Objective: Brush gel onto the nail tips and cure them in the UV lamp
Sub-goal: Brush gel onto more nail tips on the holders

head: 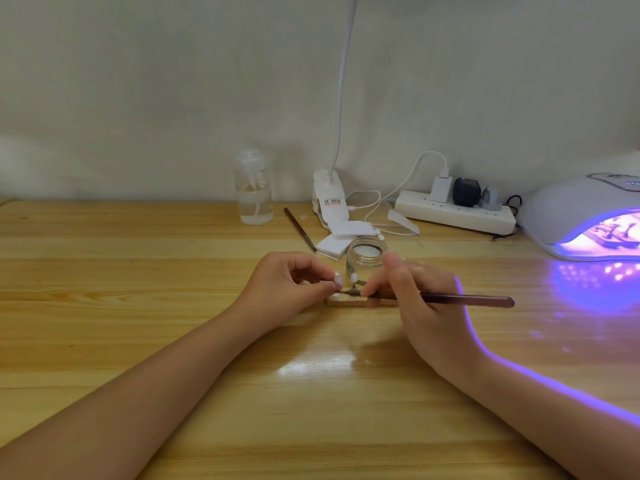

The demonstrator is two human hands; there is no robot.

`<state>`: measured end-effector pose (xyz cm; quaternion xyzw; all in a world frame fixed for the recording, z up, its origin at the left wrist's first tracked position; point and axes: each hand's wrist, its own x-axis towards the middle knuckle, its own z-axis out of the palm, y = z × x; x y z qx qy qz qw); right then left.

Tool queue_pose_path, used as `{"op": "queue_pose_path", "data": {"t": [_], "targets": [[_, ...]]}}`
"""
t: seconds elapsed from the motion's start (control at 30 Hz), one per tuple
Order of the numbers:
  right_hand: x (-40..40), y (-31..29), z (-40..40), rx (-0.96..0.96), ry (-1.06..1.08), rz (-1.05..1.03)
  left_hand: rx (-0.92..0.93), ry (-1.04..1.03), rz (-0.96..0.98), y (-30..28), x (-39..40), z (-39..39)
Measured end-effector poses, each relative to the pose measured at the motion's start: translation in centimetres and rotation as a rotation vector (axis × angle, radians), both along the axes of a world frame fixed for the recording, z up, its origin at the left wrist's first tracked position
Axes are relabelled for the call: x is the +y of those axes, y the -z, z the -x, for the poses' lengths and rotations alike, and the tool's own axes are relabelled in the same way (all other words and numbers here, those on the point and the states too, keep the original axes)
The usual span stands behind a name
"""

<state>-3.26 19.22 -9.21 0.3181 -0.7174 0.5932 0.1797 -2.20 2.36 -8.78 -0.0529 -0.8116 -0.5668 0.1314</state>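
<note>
My left hand point(289, 284) pinches a small stick that carries a pale nail tip point(337, 279). My right hand point(420, 299) grips a dark brush point(467, 300), whose tip points left and touches near that nail tip. A second nail tip point(354, 278) stands beside it on a small wooden holder point(341, 302) lying under both hands. A small clear gel jar point(366, 255) stands open just behind my fingers. The white UV lamp point(568, 209) at the far right glows purple, with a holder of nail tips point(613, 235) inside it.
On the wooden table point(173, 323) behind the jar lie a second brush point(300, 229), white pads point(334, 247) and a clip lamp base point(329, 199). A clear pump bottle point(254, 192) stands left of them. A white power strip point(453, 211) with plugs runs along the wall.
</note>
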Motion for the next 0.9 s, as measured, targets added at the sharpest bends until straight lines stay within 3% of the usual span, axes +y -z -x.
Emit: {"op": "queue_pose_path", "data": {"t": [0.13,0.3,0.57,0.73,0.9], "targets": [[0.01,-0.18,-0.10,-0.039,0.009,0.091,0.009,0.010,-0.004,-0.07,-0.04,-0.01],[-0.18,-0.21,0.25,-0.084,0.096,0.048,0.012,0.012,-0.016,-0.03,-0.11,0.03],[-0.04,-0.10,-0.38,-0.038,-0.073,0.029,0.027,-0.013,-0.045,0.09,-0.32,0.12],[0.11,-0.33,-0.19,-0.067,-0.003,0.134,0.028,-0.029,-0.084,0.16,-0.39,0.29],[0.05,-0.35,0.05,-0.077,0.057,0.089,0.029,0.004,-0.089,0.20,-0.28,0.20]]}}
